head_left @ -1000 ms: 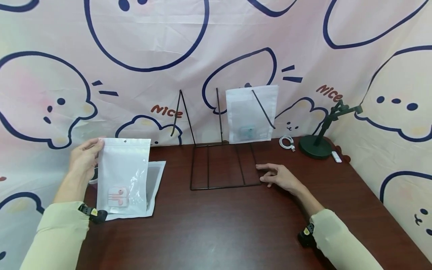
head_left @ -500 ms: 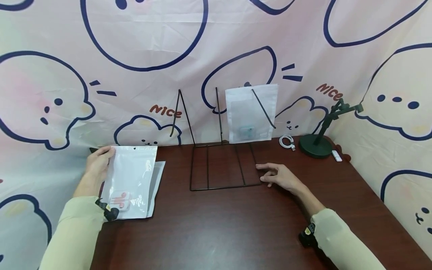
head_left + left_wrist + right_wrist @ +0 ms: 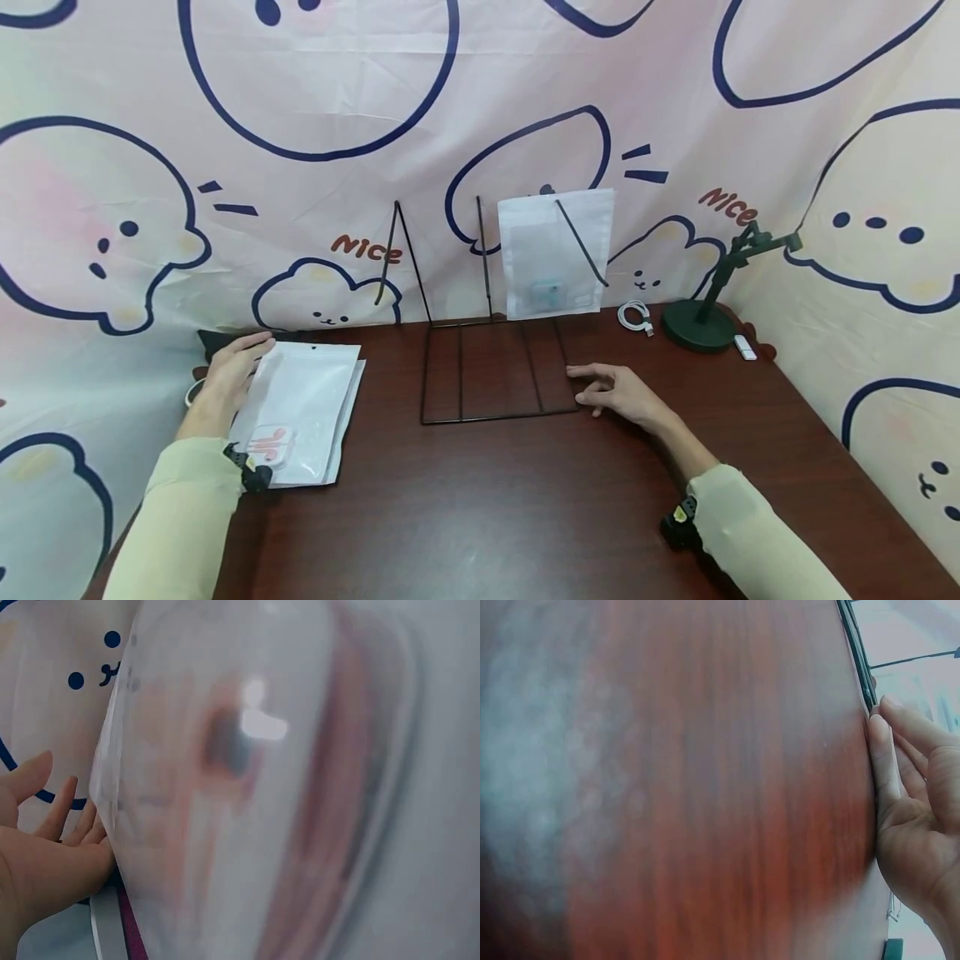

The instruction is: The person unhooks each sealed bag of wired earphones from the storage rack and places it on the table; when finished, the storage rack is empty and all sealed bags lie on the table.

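Observation:
A white zip pouch (image 3: pixel 307 392) lies over a second white pouch (image 3: pixel 349 412) at the table's left. Pink earphones in a clear case (image 3: pixel 272 445) sit in its lower corner. My left hand (image 3: pixel 234 375) is at the pouch's left edge; in the left wrist view the thumb stands apart and the fingers (image 3: pixel 56 817) go partly behind the plastic. My right hand (image 3: pixel 618 396) touches the front right corner of a black wire rack (image 3: pixel 461 375) with thumb and index fingertips (image 3: pixel 881 727). From one rack arm hangs another white pouch (image 3: pixel 555 242) with a small pale blue item inside.
Toward the back right stand a green lamp-like stand (image 3: pixel 699 325), a coiled white cable (image 3: pixel 634 317) and a small white stick (image 3: pixel 745 347). Something dark (image 3: pixel 217 340) lies behind the left hand. A printed cloth (image 3: pixel 322 83) hangs behind the table (image 3: pixel 480 517).
My left hand has lowered the earphone pouch onto the other one and moved right with it; the pouch now lies flatter. The right hand and rack have stayed in place.

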`<state>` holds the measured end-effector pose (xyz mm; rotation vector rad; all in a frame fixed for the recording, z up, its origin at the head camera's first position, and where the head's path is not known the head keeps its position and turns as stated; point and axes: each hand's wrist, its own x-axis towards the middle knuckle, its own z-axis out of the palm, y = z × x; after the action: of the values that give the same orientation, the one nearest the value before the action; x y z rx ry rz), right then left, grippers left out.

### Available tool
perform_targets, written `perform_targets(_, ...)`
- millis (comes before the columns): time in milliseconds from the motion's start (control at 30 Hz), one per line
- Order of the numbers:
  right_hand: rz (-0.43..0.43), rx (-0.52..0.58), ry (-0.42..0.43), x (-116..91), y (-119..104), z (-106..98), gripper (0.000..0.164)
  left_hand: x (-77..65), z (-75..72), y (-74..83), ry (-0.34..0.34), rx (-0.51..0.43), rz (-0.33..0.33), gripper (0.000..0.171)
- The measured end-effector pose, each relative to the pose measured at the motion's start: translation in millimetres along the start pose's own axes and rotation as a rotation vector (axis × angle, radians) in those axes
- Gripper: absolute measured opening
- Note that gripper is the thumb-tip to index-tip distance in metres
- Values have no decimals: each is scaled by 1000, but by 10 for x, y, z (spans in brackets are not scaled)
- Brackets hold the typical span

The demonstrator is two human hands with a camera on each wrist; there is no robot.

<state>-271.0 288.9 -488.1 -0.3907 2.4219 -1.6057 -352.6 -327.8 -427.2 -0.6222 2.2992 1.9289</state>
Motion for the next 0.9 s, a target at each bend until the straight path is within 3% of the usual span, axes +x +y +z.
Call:
perform_targets(300,18,-7,1,-5,-19,13,52,-41,-6,-97,-41,8,-34,64)
perform_targets(533,17,9,-16,-42,-123,30,51,-97,5,-110,-97,9,67,75)
perform_targets(700,9,16,-10,-113,-287,37,49,-311,236,112,-148,33,196,84)
perform_targets(900,4,26,-15,-79,-212,27,50,-613,622,284,-346,-31,313,72)
